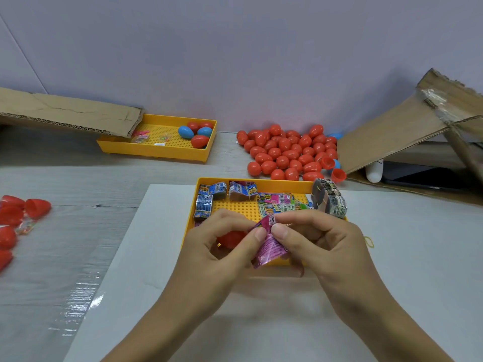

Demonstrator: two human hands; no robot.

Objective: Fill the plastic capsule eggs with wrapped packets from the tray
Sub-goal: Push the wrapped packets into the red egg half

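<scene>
A pink wrapped packet (pixel 269 246) is pinched between both my hands above the near edge of the yellow tray (pixel 251 182). My left hand (pixel 222 241) pinches its left side and also cups a red egg half (pixel 231 239) in the palm. My right hand (pixel 313 239) pinches the packet's top right. The tray holds blue packets (pixel 206 202), mixed pink and green packets (pixel 277 202) and a banded bundle (pixel 329 198).
A heap of red capsule eggs (pixel 287 152) lies behind the tray, with open red halves (pixel 337 175) at its right. A second yellow tray (pixel 156 150) at back left holds red and blue eggs. More red eggs (pixel 15 218) lie far left. Cardboard flaps (pixel 392 131) stand right and back left.
</scene>
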